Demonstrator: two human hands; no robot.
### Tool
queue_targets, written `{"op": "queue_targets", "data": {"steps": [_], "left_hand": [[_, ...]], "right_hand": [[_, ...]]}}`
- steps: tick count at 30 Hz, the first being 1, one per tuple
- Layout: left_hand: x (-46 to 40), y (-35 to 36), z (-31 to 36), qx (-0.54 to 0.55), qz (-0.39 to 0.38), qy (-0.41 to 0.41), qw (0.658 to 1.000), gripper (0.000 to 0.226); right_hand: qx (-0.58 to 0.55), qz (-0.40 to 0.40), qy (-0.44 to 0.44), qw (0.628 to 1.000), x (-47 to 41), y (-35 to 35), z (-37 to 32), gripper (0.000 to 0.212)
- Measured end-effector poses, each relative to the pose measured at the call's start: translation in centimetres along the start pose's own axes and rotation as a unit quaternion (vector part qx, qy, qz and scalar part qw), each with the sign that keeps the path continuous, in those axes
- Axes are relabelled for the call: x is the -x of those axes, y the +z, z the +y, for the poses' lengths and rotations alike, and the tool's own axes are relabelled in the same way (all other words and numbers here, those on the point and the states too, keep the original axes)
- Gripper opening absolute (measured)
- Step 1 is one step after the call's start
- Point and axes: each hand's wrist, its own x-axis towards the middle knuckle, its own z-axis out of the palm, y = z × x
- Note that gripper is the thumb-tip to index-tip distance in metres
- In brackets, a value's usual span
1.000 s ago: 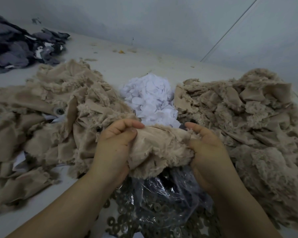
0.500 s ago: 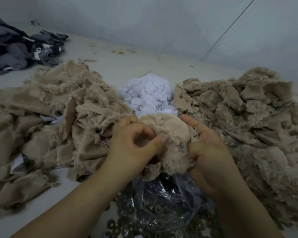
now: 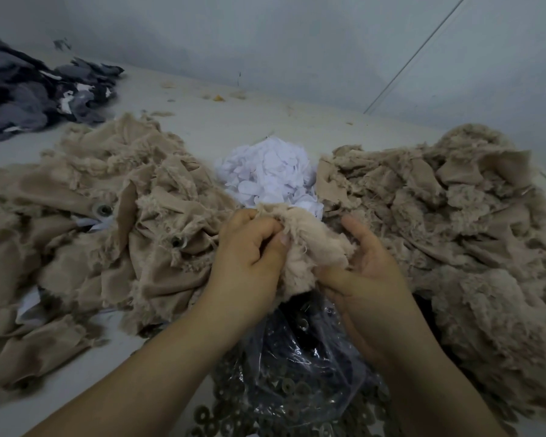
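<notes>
Subject: a beige fleecy fabric piece (image 3: 312, 247), bunched and held clear of the table (image 3: 208, 127) between both hands.
Left hand (image 3: 249, 250): fingers are curled tightly, with the piece's upper left edge pinched between thumb and fingertips.
Right hand (image 3: 369, 272): the palm is turned inward and the piece is cupped from the right and below. The thumb is laid across its lower edge, and the fingers are only partly bent behind it.
Governing relation: the piece's long axis runs from the left fingertips, upper left, down to the right palm. The frayed top edge is nearer the left hand.
Below: a clear bag of metal eyelets (image 3: 300, 361) lies directly beneath the piece, nearer the person.
Beyond: a mound of white discs (image 3: 265, 175) lies just behind the piece.
Flanks: the left heap (image 3: 101, 190) and right heap (image 3: 460, 216) are of like fabric. Some pieces in the left heap bear eyelets.
Far left: dark scraps (image 3: 29, 96).
Uncertain: the folds possibly hide an eyelet in the held piece.
</notes>
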Motion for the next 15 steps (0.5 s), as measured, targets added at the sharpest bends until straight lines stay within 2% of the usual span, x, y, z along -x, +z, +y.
{"op": "queue_targets", "data": {"steps": [3, 5, 11, 15], "left_hand": [[-0.2, 0.1, 0.1, -0.002, -0.003, 0.0, 1.0, 0.031], [-0.2, 0.2, -0.1, -0.001, 0.008, 0.002, 1.0, 0.027], [0.0, 0.4, -0.1, -0.007, 0.027, 0.014, 1.0, 0.017], [0.0, 0.6, -0.4, -0.035, 0.003, 0.026, 0.999, 0.018]], "right_hand": [[-0.025, 0.037, 0.064, 0.997, 0.2, 0.6, -0.2, 0.045], [-0.023, 0.044, 0.085, 0.995, 0.2, 0.8, -0.3, 0.039], [0.042, -0.041, 0.146, 0.988, 0.8, 1.1, -0.6, 0.026], [-0.011, -0.028, 0.101, 0.994, 1.0, 1.4, -0.5, 0.014]]}}
